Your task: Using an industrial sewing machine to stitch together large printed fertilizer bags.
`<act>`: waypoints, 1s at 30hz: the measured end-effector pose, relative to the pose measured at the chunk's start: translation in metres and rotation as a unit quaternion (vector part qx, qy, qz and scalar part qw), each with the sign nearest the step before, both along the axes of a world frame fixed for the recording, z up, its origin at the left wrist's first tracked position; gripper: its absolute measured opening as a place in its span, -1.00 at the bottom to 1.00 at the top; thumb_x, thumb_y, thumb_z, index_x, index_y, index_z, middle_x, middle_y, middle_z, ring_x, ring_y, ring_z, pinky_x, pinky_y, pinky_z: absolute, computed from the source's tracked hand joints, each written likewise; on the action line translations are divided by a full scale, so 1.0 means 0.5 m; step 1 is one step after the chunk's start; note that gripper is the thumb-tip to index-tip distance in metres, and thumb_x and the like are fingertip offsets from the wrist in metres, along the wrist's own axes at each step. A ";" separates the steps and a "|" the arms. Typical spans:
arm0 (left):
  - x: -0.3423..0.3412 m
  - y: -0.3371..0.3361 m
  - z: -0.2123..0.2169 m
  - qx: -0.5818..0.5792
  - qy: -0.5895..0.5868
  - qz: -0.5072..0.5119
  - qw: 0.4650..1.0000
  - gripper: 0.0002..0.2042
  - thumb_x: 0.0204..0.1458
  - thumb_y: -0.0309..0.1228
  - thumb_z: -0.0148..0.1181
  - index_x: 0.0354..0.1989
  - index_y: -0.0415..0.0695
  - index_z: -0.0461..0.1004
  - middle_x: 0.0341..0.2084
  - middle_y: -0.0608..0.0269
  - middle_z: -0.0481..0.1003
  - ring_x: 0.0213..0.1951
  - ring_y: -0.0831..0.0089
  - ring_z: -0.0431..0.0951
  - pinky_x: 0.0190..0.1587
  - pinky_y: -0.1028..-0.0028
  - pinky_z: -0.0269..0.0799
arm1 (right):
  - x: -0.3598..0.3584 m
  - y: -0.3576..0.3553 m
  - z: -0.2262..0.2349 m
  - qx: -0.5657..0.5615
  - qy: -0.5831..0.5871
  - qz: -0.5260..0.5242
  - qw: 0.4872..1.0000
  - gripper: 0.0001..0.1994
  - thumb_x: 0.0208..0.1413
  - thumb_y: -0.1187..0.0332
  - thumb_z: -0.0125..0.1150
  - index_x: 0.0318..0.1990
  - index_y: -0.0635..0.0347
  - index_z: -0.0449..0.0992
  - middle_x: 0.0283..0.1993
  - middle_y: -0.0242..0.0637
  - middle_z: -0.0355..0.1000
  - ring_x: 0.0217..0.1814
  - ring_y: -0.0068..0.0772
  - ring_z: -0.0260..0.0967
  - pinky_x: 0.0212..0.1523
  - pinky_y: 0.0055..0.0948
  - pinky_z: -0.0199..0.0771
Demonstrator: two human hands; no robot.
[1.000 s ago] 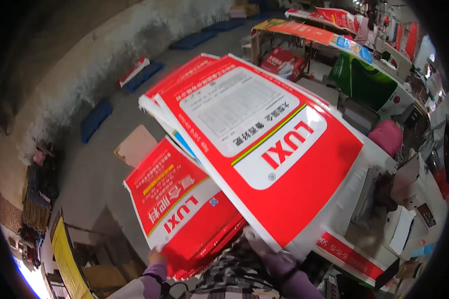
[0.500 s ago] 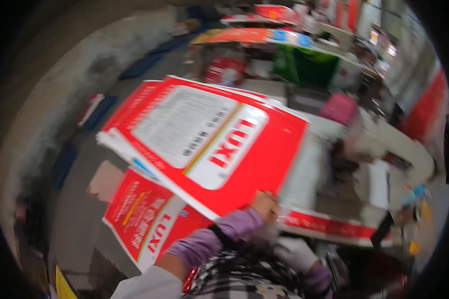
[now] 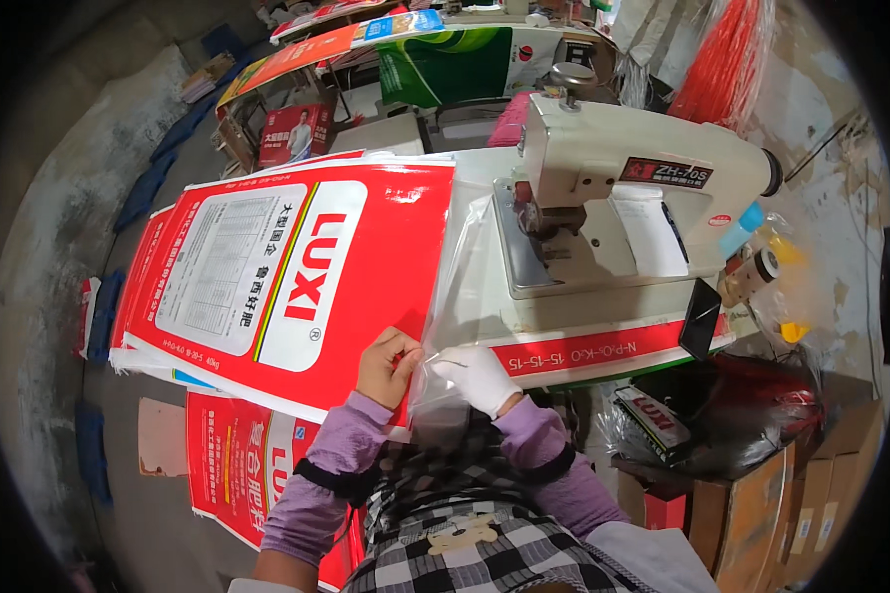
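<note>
Centre of the frame, a red and white woven sack (image 3: 287, 287) lies flat across the white table (image 3: 485, 296), its clear plastic liner (image 3: 455, 287) sticking out at the mouth. The bare left hand (image 3: 386, 368) has its fingers curled, pinching the sack's near corner; the gloved right hand (image 3: 477, 376) is closed on the liner's edge beside it. A cream sewing machine (image 3: 633, 188) sits at upper right, more red sacks (image 3: 232, 460) lying lower left.

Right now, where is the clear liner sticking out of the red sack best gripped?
At its near corner, from the person's side: the clear liner lies flat on the table, so only that free edge lifts. The left hand steadies the red sack; the gloved right hand pinches there.
</note>
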State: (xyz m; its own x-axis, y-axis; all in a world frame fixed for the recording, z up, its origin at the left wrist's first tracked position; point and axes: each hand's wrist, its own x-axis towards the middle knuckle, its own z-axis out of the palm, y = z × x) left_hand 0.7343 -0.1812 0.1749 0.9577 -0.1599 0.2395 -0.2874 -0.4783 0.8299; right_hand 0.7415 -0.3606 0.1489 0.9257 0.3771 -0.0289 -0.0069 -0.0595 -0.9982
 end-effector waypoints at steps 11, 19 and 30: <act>-0.025 0.007 0.028 -0.141 -0.130 0.218 0.957 -0.92 0.08 -0.54 0.04 -0.44 -0.24 0.34 -0.44 0.18 0.32 -0.38 0.35 0.34 -0.30 0.46 0.27 | -0.032 -0.033 -0.028 -0.370 -0.119 -0.113 0.915 -0.82 -0.05 0.25 0.26 -0.40 0.16 0.54 -0.22 -0.10 0.47 -0.14 0.01 0.40 -0.13 -0.08 0.39; -0.023 -0.011 -0.090 -0.356 0.084 0.120 0.923 -0.80 0.06 -0.44 0.16 -0.15 -0.18 0.45 -0.21 0.33 0.44 -0.16 0.52 0.43 -0.05 0.46 0.35 | -0.046 0.086 0.126 0.019 -0.044 -0.078 0.996 -0.87 -0.14 0.51 0.33 -0.45 0.27 0.46 -0.43 -0.36 0.42 -0.38 -0.56 0.35 -0.33 -0.52 0.37; -0.067 0.106 0.040 0.132 0.090 0.127 0.979 -0.81 0.00 -0.28 0.09 -0.47 -0.13 0.50 -0.57 0.00 0.50 -0.44 0.01 0.52 -0.35 0.13 0.40 | -0.073 0.131 0.047 -0.046 -0.213 0.115 0.969 -0.85 -0.01 0.53 0.09 -0.29 0.38 0.52 -0.32 -0.05 0.44 -0.27 -0.15 0.45 -0.22 -0.37 0.41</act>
State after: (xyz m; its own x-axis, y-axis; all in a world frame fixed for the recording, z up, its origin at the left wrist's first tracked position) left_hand 0.7009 -0.1284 0.1949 0.9974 0.0562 0.0454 0.0090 -0.7201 0.6939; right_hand 0.7049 -0.2951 0.1724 0.7526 0.5888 0.2950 0.4293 -0.0990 -0.8977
